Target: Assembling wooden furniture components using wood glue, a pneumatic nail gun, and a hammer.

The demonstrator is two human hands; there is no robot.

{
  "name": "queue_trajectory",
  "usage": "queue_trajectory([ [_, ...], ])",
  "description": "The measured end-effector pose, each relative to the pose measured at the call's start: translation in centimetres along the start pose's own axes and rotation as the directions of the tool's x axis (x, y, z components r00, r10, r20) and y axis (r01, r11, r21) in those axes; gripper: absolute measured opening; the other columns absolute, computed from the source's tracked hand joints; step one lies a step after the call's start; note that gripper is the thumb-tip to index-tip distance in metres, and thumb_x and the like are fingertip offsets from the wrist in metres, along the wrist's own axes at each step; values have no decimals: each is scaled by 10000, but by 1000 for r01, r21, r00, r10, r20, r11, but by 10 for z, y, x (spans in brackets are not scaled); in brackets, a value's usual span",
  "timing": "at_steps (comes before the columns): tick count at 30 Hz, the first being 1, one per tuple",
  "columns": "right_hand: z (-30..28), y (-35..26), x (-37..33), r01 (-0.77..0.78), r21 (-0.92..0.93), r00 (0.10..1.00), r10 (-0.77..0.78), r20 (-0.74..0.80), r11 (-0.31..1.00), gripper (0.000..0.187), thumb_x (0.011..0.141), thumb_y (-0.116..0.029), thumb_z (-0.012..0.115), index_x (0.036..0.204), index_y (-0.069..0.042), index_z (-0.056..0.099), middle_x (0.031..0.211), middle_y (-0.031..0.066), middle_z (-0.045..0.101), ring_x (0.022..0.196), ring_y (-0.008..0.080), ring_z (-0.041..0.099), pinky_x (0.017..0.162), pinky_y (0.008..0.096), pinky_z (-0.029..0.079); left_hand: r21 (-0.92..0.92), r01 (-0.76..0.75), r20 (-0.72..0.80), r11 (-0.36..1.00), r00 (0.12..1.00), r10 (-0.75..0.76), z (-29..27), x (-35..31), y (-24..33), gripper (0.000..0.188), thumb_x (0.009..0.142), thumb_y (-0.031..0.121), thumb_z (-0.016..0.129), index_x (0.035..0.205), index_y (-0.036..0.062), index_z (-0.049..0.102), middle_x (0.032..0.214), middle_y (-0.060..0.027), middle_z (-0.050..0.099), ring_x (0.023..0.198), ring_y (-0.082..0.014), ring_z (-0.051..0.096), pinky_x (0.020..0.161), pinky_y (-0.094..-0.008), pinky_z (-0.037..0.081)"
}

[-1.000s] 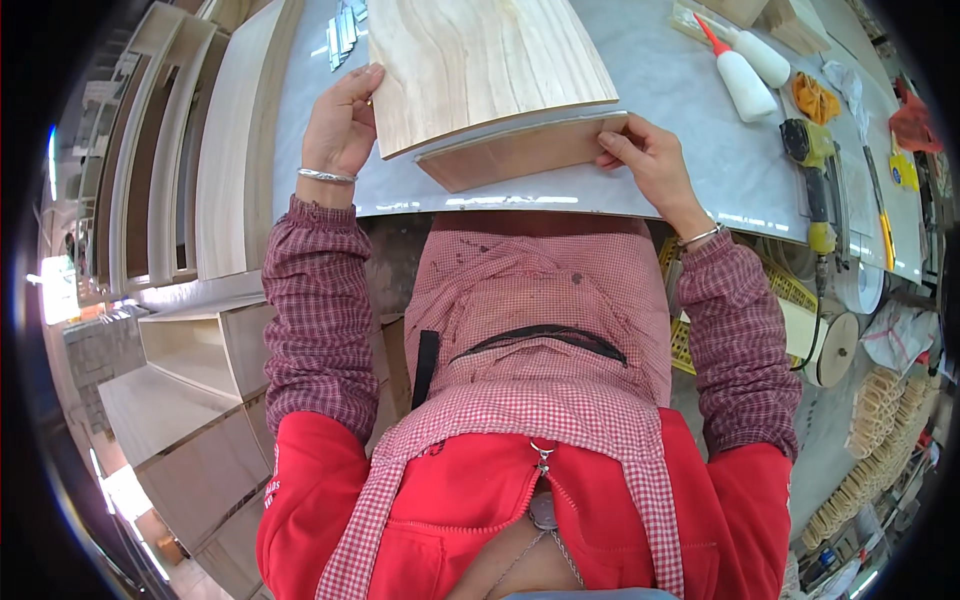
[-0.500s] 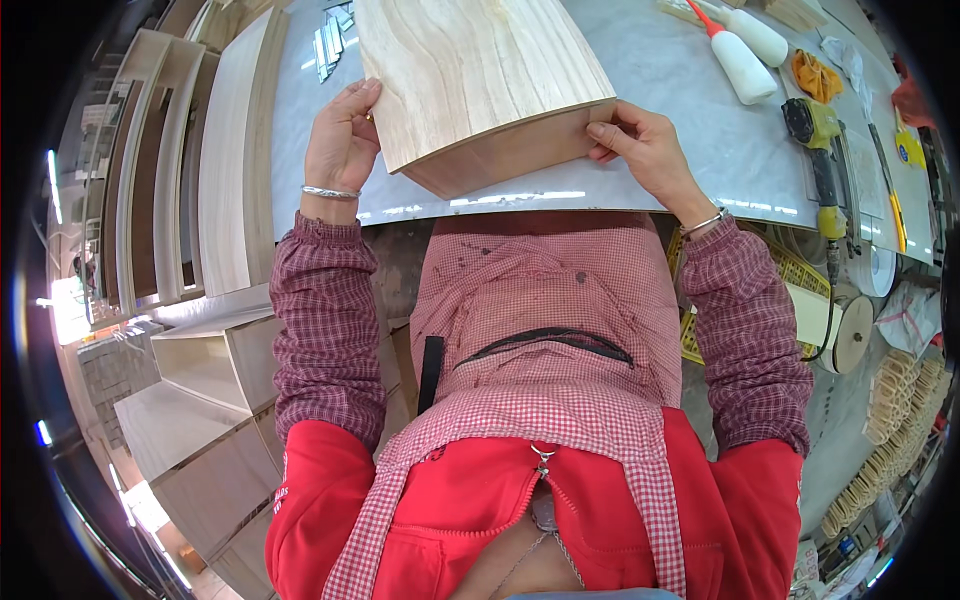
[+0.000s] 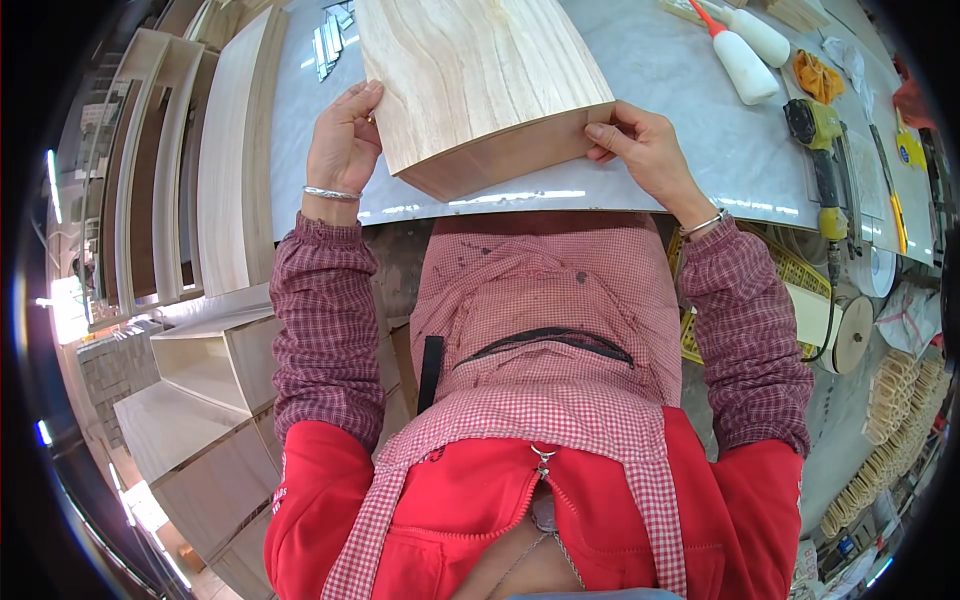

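"What have we got in our hands?"

"Our left hand (image 3: 342,140) is curled on the left edge of the big board (image 3: 480,70). Some of its fingers are hidden by the wood. Our right hand (image 3: 645,145) is pinched small, with thumb and bent fingers on the right end of the short board (image 3: 490,160)."

"Where are our two boards?"

"They are at the near side of the desk (image 3: 690,100), right in front of our tummy. The big one is pale with wavy lines. The short one is browner, and we see it just under the big one's near edge. They look like they touch, but we can't tell if there's a tiny gap."

"What else do we see on the desk?"

"Shiny metal strips (image 3: 327,48) lie to the left of the big board. Over on the right we see a white bottle with a red tip (image 3: 745,75), another white bottle (image 3: 757,38), an orange cloth (image 3: 817,76) and a yellow and black tool (image 3: 825,150)."

"And around the desk?"

"Wooden boxes (image 3: 205,365) sit low on our left, and a yellow crate (image 3: 790,272) is down on our right."
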State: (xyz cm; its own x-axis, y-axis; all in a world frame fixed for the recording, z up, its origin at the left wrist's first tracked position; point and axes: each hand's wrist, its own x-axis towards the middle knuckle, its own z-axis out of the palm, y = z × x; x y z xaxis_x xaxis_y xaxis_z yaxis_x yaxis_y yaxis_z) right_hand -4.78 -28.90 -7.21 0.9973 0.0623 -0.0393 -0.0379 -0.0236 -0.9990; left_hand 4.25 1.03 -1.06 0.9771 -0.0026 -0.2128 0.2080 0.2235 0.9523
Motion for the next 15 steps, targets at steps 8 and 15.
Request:
queue_trajectory([
  [8,-3,-1,-1,-25,25,1000,25,4,999,183,874,-103,633,1032,-14,662,806,51,651,678,97,593,652,185,497,19,13,13,1000,1000,-13,-1,-2,-4,256,889,89,599,1081,-75,557,922,-126,611,831,-162,617,744,-236,515],
  [15,-3,-25,-5,250,-300,929,-315,-192,921,212,879,-105,639,1087,-79,676,848,17,674,742,94,600,714,188,496,103,-139,0,985,990,140,-7,-11,-14,348,894,120,618,1190,-47,544,946,-118,619,863,-157,593,769,-242,494],
])
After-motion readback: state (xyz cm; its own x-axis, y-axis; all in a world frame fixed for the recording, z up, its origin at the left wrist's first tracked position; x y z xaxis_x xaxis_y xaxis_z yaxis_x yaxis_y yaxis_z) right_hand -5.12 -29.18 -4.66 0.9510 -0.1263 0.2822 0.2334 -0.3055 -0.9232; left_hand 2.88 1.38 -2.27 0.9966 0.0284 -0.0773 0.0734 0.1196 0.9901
